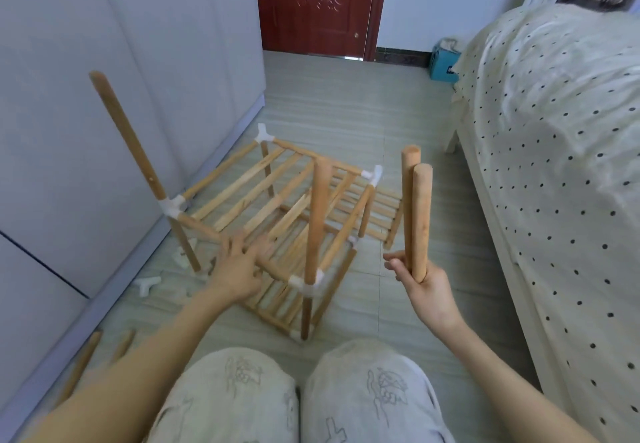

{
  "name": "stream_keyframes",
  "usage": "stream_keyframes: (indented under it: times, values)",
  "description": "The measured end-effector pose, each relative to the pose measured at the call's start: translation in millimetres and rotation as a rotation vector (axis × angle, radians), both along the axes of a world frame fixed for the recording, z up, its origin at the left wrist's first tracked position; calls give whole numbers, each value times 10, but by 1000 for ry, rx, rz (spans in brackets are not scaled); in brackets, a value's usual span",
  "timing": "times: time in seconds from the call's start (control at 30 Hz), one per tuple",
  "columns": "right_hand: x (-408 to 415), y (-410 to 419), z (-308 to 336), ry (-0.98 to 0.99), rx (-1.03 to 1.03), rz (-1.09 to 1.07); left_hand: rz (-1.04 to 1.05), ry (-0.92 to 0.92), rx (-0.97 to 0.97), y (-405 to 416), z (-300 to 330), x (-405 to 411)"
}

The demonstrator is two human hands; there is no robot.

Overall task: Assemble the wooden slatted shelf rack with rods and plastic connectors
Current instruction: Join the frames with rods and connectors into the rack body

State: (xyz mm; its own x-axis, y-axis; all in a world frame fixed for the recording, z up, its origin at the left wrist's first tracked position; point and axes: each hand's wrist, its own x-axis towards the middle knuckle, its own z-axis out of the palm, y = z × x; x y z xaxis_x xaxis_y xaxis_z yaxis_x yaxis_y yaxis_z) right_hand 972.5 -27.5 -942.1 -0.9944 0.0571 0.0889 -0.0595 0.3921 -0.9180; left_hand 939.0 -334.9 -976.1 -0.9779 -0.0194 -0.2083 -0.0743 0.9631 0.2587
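The partly built wooden slatted rack point(263, 200) stands on the floor in front of my knees, with white plastic connectors point(172, 205) at its corners. One upright rod point(126, 134) rises from the near-left connector and another rod point(317, 221) from the near-right connector point(310, 281). The far two connectors carry no upright rod. My left hand point(239, 266) grips the front rail of the upper shelf. My right hand point(420, 280) holds two loose rods point(417, 214) upright, to the right of the rack.
A slatted panel point(377, 210) lies on the floor behind the rack. Loose white connectors point(147, 285) and spare rods point(83, 363) lie on the left by the white wardrobe point(104, 96). A bed point(554, 165) borders the right. A red door point(318, 3) is ahead.
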Motion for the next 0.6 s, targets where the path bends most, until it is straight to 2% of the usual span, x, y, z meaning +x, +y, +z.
stream_keyframes:
  times: [0.13, 0.23, 0.33, 0.4, 0.53, 0.6]
  values:
    - [-209, -137, 46, -27, -117, -25, -321, -69, -76, 336, -161, 97]
    - [-306, -256, 18, -57, -173, -27, -359, -41, -45, 336, -245, 119]
    - [-339, -317, -58, -104, -197, 0, -322, 80, 48, 340, -232, 181]
    - [-369, -336, -108, -105, -118, 20, -302, 124, 97, 310, -183, 218]
    - [-482, -382, -169, -69, 149, 100, -365, 53, 159, 84, -105, 266]
    - [-499, -419, -187, -21, 252, 153, -394, 82, 163, -79, -72, 344]
